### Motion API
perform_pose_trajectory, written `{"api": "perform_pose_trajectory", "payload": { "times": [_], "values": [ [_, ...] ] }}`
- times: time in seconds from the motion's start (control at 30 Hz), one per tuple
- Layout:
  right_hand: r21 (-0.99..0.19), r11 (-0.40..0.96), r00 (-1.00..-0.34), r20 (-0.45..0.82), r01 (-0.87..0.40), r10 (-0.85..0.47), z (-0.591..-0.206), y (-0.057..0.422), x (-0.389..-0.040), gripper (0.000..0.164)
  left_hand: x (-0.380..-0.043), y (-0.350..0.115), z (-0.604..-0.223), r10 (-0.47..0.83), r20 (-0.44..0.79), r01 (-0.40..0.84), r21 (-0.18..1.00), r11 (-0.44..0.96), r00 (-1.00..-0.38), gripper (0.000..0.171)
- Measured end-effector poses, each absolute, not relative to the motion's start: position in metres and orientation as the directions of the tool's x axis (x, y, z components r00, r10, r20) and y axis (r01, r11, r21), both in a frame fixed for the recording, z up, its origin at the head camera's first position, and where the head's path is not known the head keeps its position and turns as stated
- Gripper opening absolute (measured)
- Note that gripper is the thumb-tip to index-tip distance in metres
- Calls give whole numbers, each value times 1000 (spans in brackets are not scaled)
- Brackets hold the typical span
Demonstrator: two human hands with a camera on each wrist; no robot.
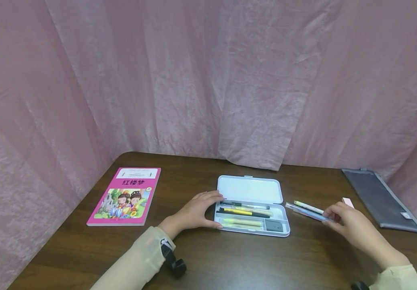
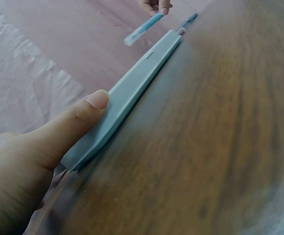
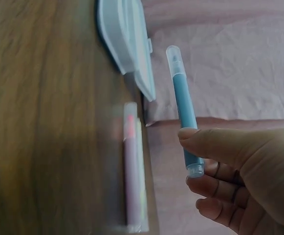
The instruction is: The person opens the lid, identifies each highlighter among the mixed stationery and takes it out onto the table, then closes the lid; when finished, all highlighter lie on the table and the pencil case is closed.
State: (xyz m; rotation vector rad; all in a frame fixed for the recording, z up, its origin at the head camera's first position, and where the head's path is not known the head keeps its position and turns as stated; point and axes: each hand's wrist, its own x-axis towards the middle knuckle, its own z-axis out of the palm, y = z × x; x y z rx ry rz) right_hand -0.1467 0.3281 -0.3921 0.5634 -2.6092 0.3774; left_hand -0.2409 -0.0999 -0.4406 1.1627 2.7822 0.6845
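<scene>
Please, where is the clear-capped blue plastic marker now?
In the right wrist view, the clear-capped blue plastic marker is pinched in the right hand; the head view shows it right of the open white rectangular pencil case.

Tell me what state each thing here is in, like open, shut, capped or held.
Pencil case: open, lid folded back, pens inside
Blue marker: capped, held above the table
Pink marker: capped, lying on the table
Left hand: gripping the pencil case's left end
Right hand: pinching the blue marker
Book: shut, front cover up
Gray pouch: lying flat; can't tell if fastened
</scene>
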Motion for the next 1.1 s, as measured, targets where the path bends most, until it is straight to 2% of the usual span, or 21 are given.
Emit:
{"api": "perform_pose_trajectory", "payload": {
  "times": [0.63,1.1],
  "values": [
    [-153,886,-813,489,-437,-316,-419,351,-144,33,-242,-99,-442,690,118,668,411,620,-714,84],
    [-175,893,-849,427,-415,-311,-425,354,-145,31,-243,-101,-443,687,104,658,417,626,-719,83]
  ]
}}
